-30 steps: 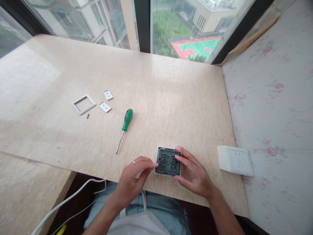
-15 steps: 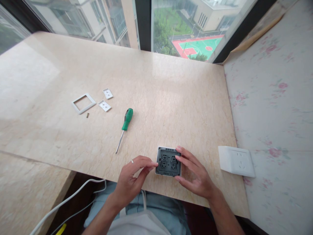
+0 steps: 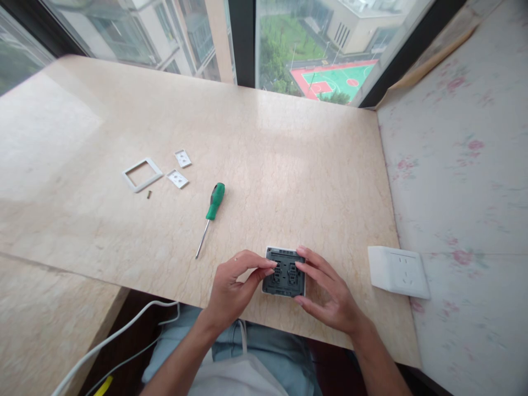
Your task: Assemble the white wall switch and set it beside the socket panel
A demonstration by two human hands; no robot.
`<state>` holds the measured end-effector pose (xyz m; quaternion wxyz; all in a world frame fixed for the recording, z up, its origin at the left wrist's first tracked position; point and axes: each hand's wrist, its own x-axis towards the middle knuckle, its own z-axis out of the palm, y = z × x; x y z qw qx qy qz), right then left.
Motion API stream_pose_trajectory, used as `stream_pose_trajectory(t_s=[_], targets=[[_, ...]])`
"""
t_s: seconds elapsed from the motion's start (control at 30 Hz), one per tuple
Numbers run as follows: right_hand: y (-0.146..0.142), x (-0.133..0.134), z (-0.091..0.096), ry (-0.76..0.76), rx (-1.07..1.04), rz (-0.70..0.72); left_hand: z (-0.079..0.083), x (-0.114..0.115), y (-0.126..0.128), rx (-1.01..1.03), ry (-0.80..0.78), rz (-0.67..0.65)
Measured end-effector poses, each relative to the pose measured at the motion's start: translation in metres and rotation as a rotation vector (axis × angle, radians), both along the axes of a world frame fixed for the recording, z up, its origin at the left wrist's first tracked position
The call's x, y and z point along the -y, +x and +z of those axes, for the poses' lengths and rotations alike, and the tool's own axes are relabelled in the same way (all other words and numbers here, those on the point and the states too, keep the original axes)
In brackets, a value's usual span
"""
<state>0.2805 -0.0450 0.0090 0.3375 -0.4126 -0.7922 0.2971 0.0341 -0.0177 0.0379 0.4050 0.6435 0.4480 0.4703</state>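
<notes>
Switch base (image 3: 284, 283), bare, lies towards half past five; right hand (image 3: 332, 294) clasps its three-o'clock side, left hand (image 3: 235, 283) pinches over it, on what we can't tell. Frame (image 3: 149, 181), rocker caps (image 3: 178, 179) off, at its ten o'clock.

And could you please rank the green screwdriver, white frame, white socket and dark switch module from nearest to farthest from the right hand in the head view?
1. Dark switch module: at the right hand, on its left.
2. White socket: to its right, by the wall.
3. Green screwdriver: left and farther forward.
4. White frame: far left, beyond the screwdriver.
</notes>
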Motion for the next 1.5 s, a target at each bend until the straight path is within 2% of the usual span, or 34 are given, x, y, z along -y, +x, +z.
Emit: stream_pose_trajectory(t_s=[0.23, 0.43, 1.07, 1.5], targets=[[0.0, 0.001, 0.0, -0.004, -0.002, -0.003, -0.005, 0.002, 0.001, -0.036, -0.019, 0.032], [0.0, 0.001, 0.0, -0.005, 0.003, -0.006, -0.011, 0.001, 0.001, -0.061, 0.07, -0.001], [0.0, -0.001, 0.001, -0.009, -0.003, 0.001, -0.012, -0.001, -0.005, -0.171, 0.251, -0.116], [-0.001, -0.001, 0.002, -0.006, -0.009, -0.01, -0.015, 0.001, -0.009, -0.352, 0.398, -0.102]])
